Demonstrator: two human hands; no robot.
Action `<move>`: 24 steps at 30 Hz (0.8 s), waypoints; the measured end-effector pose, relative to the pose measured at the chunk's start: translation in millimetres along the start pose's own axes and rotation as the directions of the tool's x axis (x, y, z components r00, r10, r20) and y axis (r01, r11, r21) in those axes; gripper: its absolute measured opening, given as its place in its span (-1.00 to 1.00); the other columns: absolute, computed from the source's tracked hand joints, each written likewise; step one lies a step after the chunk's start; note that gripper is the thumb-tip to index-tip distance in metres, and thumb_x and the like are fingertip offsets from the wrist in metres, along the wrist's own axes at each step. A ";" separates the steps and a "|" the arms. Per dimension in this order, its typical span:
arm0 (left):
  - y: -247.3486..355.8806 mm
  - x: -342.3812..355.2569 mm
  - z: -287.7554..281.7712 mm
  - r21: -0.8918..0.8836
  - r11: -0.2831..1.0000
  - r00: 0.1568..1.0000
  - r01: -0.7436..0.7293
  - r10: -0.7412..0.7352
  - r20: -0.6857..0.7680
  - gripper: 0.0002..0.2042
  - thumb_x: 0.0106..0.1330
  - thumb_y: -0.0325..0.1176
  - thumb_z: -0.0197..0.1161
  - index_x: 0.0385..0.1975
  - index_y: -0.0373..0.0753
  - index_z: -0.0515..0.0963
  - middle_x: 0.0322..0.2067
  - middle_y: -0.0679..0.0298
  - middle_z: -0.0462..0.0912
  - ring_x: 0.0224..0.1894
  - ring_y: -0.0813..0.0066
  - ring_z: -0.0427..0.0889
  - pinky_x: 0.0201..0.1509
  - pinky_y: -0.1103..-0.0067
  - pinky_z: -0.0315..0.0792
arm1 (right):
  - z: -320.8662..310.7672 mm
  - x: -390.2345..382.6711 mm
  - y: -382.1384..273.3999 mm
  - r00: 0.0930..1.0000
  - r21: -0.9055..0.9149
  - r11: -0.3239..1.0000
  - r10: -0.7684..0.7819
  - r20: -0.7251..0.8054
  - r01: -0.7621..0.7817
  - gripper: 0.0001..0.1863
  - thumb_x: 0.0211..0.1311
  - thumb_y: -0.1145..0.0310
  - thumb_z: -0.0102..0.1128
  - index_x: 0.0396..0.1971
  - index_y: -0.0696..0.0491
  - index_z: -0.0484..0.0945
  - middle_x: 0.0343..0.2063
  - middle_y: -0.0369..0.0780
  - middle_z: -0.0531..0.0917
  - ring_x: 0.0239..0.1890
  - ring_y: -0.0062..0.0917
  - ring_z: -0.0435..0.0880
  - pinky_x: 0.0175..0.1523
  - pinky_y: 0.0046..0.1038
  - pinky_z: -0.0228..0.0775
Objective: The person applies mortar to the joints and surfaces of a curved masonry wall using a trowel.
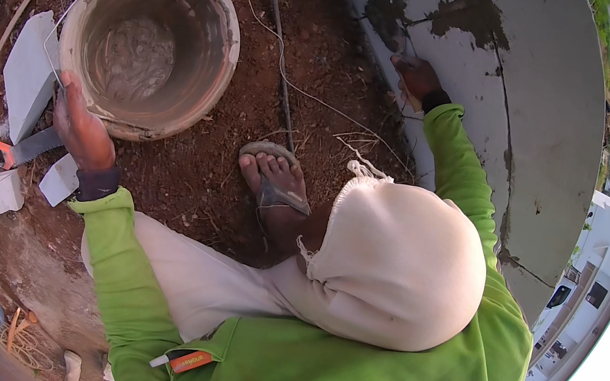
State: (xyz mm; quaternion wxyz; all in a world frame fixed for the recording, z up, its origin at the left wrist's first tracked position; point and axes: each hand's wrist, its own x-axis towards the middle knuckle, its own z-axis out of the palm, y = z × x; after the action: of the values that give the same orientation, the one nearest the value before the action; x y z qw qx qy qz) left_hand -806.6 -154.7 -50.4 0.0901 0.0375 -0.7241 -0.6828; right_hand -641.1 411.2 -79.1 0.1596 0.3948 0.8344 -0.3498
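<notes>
Now the left hand (83, 129) grips a trowel (53, 55) at the mortar bucket (150, 43) rim; right hand (414, 78), grip unclear, presses the wall (544, 109). Best scoop small, keeping the blade level.

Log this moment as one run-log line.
left hand: grips trowel at mortar bucket rim | right hand: on grey wall | foot in sandal

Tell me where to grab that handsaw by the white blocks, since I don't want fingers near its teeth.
Take the handsaw by its orange handle, the end lying farthest left on the dirt. Come from the left: the grey blade runs off to the right, up toward the left hand at the bucket, with white blocks close above and below it. Which edge is toothed I cannot tell.
</notes>
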 end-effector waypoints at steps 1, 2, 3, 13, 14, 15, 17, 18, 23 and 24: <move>3.4 -0.3 -0.7 -0.015 1.000 1.000 0.011 -0.011 0.002 -0.44 0.59 -0.07 0.00 0.14 -0.60 0.49 0.08 -0.03 0.60 0.08 0.32 0.52 0.27 0.45 0.31 | -2.1 -12.6 -14.4 1.000 0.005 1.000 0.013 0.004 -0.013 -0.44 0.34 -0.09 0.24 -0.15 0.21 0.63 -0.63 -0.20 0.58 -0.70 -0.49 0.57 -0.49 -0.35 0.46; 6.3 -1.8 -0.7 -0.033 0.999 1.000 0.022 -0.021 0.011 -0.44 0.58 -0.07 0.01 0.13 -0.59 0.50 0.06 -0.02 0.61 0.07 0.33 0.52 0.27 0.45 0.31 | -1.6 -27.2 -21.8 0.999 0.013 0.999 0.032 0.004 -0.032 -0.43 0.34 -0.10 0.24 -0.14 0.22 0.63 -0.63 -0.18 0.60 -0.70 -0.48 0.58 -0.47 -0.33 0.47; 7.7 -4.8 0.1 -0.048 0.998 0.999 0.045 -0.045 0.006 -0.44 0.58 -0.06 0.02 0.12 -0.59 0.50 0.05 -0.01 0.62 0.06 0.34 0.52 0.26 0.46 0.31 | -1.5 -34.7 -18.0 0.998 0.005 0.998 0.058 -0.002 -0.058 -0.43 0.35 -0.10 0.22 -0.12 0.22 0.63 -0.62 -0.17 0.61 -0.71 -0.48 0.58 -0.47 -0.33 0.48; 20.6 -10.6 9.1 -0.011 1.000 1.000 0.014 -0.014 0.004 -0.42 0.55 -0.03 0.07 0.13 -0.58 0.52 0.07 -0.05 0.64 0.13 0.31 0.58 0.27 0.47 0.35 | 19.8 -76.4 10.6 0.948 -0.399 0.900 -0.262 -0.179 0.174 -0.28 0.34 -0.20 0.12 0.10 0.22 0.57 0.01 0.19 0.64 0.12 0.08 0.60 0.24 -0.09 0.41; 22.8 -9.2 11.3 0.005 1.000 1.000 0.018 -0.018 0.013 -0.43 0.55 -0.04 0.07 0.13 -0.58 0.52 0.07 -0.05 0.64 0.13 0.31 0.58 0.28 0.48 0.35 | 28.3 -53.1 18.3 0.946 -0.414 0.897 -0.255 -0.200 0.154 -0.28 0.33 -0.21 0.12 0.10 0.21 0.57 0.00 0.19 0.64 0.11 0.07 0.61 0.24 -0.10 0.42; 23.5 -8.9 12.3 0.024 0.999 1.000 0.022 -0.023 0.020 -0.43 0.55 -0.04 0.07 0.13 -0.58 0.51 0.07 -0.04 0.64 0.13 0.31 0.58 0.28 0.48 0.34 | 34.5 -30.6 23.2 0.939 -0.444 0.884 -0.265 -0.217 0.146 -0.27 0.32 -0.21 0.12 0.11 0.21 0.57 -0.01 0.19 0.64 0.11 0.07 0.61 0.24 -0.10 0.42; 21.0 -6.4 12.1 0.021 1.000 1.000 0.014 -0.015 0.025 -0.43 0.55 -0.04 0.07 0.14 -0.57 0.51 0.09 -0.03 0.64 0.14 0.31 0.58 0.29 0.48 0.34 | 43.7 11.2 29.0 0.920 -0.521 0.843 -0.301 -0.250 0.134 -0.26 0.30 -0.23 0.13 0.12 0.19 0.58 -0.01 0.18 0.65 0.11 0.07 0.61 0.24 -0.11 0.42; 19.4 -6.9 10.8 0.023 1.000 1.000 0.013 -0.014 0.022 -0.43 0.55 -0.04 0.07 0.14 -0.57 0.51 0.09 -0.03 0.63 0.14 0.31 0.58 0.29 0.48 0.34 | 45.3 22.6 27.8 0.908 -0.569 0.812 -0.331 -0.257 0.135 -0.26 0.30 -0.23 0.13 0.12 0.19 0.58 0.00 0.18 0.65 0.11 0.07 0.61 0.25 -0.12 0.42; 16.4 -8.6 8.2 -0.017 0.999 0.999 0.031 -0.032 -0.029 -0.43 0.54 -0.03 0.09 0.15 -0.55 0.52 0.10 -0.02 0.63 0.14 0.32 0.57 0.29 0.48 0.34 | 29.7 28.1 19.7 0.931 -0.391 0.908 -0.262 -0.254 0.148 -0.40 0.37 -0.16 0.11 0.12 0.04 0.60 -0.23 0.08 0.73 -0.35 -0.10 0.76 -0.03 -0.17 0.58; 15.4 -8.3 8.2 -0.012 1.000 0.999 0.023 -0.024 -0.040 -0.43 0.53 -0.03 0.09 0.15 -0.55 0.52 0.10 -0.02 0.63 0.15 0.32 0.57 0.29 0.48 0.34 | 26.0 26.6 20.5 0.922 -0.406 0.900 -0.282 -0.265 0.158 -0.40 0.37 -0.16 0.10 0.11 0.04 0.60 -0.24 0.08 0.73 -0.33 -0.07 0.76 -0.02 -0.16 0.58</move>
State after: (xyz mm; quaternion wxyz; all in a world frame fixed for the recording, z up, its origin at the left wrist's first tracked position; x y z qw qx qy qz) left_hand -798.9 -144.1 -36.2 0.0969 0.0594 -0.7177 -0.6871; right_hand -642.5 416.4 -121.2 0.0554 0.3095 0.9402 -0.1309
